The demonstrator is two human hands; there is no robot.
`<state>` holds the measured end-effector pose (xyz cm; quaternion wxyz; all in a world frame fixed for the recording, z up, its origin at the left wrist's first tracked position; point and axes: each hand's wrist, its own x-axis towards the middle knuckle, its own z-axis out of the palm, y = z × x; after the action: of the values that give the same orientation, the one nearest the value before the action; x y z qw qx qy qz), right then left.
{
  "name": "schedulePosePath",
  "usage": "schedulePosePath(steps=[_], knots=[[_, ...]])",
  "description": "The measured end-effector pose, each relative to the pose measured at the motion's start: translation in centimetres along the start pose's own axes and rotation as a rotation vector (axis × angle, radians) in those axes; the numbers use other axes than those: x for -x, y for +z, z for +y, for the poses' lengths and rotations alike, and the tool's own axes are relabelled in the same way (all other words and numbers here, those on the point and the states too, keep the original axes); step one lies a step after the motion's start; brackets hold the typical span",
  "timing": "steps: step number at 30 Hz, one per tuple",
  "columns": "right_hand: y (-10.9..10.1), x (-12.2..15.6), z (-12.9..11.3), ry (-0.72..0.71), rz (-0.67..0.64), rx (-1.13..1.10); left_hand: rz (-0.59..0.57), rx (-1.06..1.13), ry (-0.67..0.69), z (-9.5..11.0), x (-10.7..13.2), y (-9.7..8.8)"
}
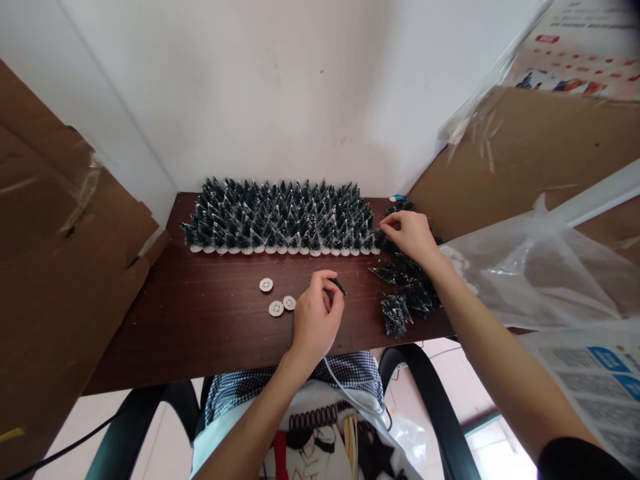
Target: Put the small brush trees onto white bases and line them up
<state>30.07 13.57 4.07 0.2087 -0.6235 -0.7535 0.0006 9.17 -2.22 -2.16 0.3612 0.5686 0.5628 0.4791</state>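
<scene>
My left hand (319, 310) is closed over the front of the table. A dark green bristly miniature tree (339, 286) pokes out from between its fingers. My right hand (411, 233) reaches to the right end of the tree rows, thumb and forefinger pinched at the tip of a miniature tree (378, 238) there. Dense rows of snow-tipped miniature trees (280, 217) stand upright on white round bases along the wall. Three loose white round bases, one of them a lone disc (266, 285), lie left of my left hand.
Loose miniature trees (419, 297) lie heaped on the right side of the brown table (200, 320), partly under my right forearm. More white discs (455, 259) sit near a clear plastic bag (510, 267). Cardboard (65, 220) flanks the left; a cardboard box (560, 140) flanks the right.
</scene>
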Motion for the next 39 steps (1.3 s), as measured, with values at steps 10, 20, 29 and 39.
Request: schedulePosePath(steps=[10,20,29,39], knots=[[0.21,0.07,-0.01,0.013,-0.001,0.014,-0.001,0.0,0.003,-0.02,0.03,0.02],[0.41,0.19,0.27,-0.006,0.005,0.023,-0.004,0.001,0.004,-0.13,0.1,0.06],[0.36,0.3,0.22,-0.014,0.008,0.008,-0.008,0.0,0.003,-0.07,0.08,0.02],[0.36,0.16,0.13,-0.01,0.004,0.024,-0.014,0.009,-0.007,0.04,0.05,0.01]])
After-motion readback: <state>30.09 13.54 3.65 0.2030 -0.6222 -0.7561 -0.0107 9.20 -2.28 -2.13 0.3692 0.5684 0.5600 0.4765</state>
